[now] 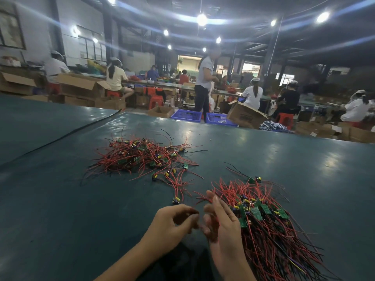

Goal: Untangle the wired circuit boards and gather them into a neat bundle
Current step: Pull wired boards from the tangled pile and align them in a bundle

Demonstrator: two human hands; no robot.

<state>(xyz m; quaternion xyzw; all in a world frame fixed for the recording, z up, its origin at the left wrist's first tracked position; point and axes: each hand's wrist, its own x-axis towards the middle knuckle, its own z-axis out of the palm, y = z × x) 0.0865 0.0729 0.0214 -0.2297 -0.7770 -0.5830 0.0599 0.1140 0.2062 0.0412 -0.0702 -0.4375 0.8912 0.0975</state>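
Note:
A tangled pile of wired circuit boards (142,157), small green boards with red and black wires, lies on the dark green table (60,199) ahead and to the left. A sorted bundle of boards (263,218) lies at the right with its wires fanned towards me and away. My right hand (221,222) stands on edge against the bundle's left side, its fingers curled round a few red wires. My left hand (172,222) is beside it, its curled fingertips pinching at the same wires; blur hides the exact grip. One loose board (176,200) lies just beyond my left hand.
A single wired board (253,179) lies apart, beyond the bundle. A black cable (60,136) runs along a seam at the table's left. Beyond the far edge are blue crates (186,115), cardboard boxes (246,115) and people working at other tables.

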